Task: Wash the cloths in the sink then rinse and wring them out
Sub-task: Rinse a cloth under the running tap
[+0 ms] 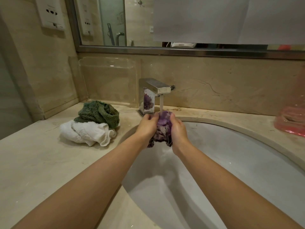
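Two bare forearms reach from the near edge over the white oval sink basin [239, 162], which is cut off at the bottom and right of the view. At its far rim the left hand [147, 125] and right hand [177, 129] close from either side on a bunched purple patterned cloth [162, 125], fingers curled around it; most of the cloth is hidden between the palms, with only a frayed dark end hanging out below the wrists. A thin stream of water [161, 103] falls onto its top from the square chrome tap [154, 91], whose shiny front mirrors a blurred purple patch.

On the beige marble desk [41, 162] left of the sink lie a crumpled white cloth [87, 133] and, just behind and touching it, a crumpled dark green terry cloth [99, 114]. At the right edge a pink translucent plastic bag [290, 119] is cut off, its contents unclear. Against the far wall stands a clear acrylic holder [109, 80], hard to make out. Above, the metal-framed mirror [102, 22] is partly covered by a blank white patch.
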Demonstrator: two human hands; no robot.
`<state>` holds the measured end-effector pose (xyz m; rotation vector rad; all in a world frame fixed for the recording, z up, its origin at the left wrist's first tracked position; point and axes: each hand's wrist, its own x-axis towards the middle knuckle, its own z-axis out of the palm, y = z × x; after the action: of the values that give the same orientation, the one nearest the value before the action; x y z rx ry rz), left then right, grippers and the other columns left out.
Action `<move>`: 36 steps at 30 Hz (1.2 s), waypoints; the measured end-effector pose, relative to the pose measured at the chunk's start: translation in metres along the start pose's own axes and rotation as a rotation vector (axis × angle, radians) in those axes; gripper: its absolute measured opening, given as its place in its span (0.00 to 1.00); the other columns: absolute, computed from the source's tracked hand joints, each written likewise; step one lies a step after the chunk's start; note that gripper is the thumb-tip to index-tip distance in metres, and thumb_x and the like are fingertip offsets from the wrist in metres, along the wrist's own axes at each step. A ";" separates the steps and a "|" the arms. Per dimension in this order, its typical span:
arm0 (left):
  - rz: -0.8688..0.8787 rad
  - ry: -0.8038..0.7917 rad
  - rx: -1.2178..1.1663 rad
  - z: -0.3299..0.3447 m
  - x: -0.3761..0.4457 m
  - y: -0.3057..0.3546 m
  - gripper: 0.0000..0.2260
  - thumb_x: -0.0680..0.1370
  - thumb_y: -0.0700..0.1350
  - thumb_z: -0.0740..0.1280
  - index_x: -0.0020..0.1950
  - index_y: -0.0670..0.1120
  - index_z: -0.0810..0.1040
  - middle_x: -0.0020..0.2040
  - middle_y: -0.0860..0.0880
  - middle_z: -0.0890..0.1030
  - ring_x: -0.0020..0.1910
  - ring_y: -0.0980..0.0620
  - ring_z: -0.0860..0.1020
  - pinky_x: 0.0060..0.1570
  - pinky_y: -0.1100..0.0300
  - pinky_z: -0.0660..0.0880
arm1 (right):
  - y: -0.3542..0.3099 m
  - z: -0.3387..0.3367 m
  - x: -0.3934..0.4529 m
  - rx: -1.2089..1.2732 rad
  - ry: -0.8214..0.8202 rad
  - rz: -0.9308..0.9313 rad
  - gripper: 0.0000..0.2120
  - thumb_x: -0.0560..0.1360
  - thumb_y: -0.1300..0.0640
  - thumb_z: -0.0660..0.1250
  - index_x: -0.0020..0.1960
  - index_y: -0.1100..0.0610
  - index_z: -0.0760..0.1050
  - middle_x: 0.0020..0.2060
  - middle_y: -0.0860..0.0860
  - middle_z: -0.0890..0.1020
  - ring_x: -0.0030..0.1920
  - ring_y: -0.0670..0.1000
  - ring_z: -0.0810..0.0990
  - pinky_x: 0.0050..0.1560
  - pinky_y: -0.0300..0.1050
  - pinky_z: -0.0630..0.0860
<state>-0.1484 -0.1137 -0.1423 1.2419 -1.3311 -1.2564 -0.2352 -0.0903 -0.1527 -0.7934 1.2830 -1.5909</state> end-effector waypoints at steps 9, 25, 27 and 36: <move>0.149 0.145 0.172 0.003 -0.016 0.010 0.17 0.83 0.53 0.56 0.48 0.47 0.80 0.44 0.48 0.83 0.45 0.50 0.80 0.47 0.56 0.74 | 0.004 0.017 -0.009 -0.127 0.109 -0.098 0.09 0.78 0.46 0.64 0.42 0.50 0.75 0.42 0.50 0.83 0.47 0.53 0.82 0.51 0.51 0.78; -0.096 0.019 -0.016 -0.003 -0.013 0.010 0.33 0.72 0.72 0.54 0.59 0.48 0.80 0.51 0.46 0.84 0.52 0.45 0.82 0.58 0.47 0.76 | 0.004 0.013 -0.006 -0.245 0.221 -0.177 0.23 0.83 0.44 0.52 0.61 0.60 0.76 0.54 0.57 0.79 0.58 0.57 0.77 0.63 0.54 0.73; -0.180 0.008 -0.006 -0.005 -0.007 0.006 0.39 0.69 0.75 0.51 0.63 0.48 0.78 0.53 0.46 0.83 0.51 0.45 0.81 0.55 0.49 0.77 | 0.004 0.011 -0.004 -0.155 0.241 -0.121 0.23 0.82 0.42 0.52 0.63 0.58 0.74 0.60 0.58 0.78 0.61 0.59 0.76 0.64 0.59 0.73; -0.236 -0.175 0.044 -0.007 -0.014 0.009 0.14 0.78 0.58 0.64 0.54 0.48 0.76 0.54 0.48 0.81 0.50 0.51 0.78 0.46 0.59 0.74 | 0.001 -0.006 0.008 0.215 0.134 0.114 0.14 0.83 0.51 0.56 0.64 0.56 0.71 0.56 0.60 0.79 0.53 0.61 0.80 0.57 0.62 0.77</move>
<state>-0.1411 -0.1005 -0.1320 1.3763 -1.3714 -1.5374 -0.2433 -0.0952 -0.1558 -0.4792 1.2027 -1.6783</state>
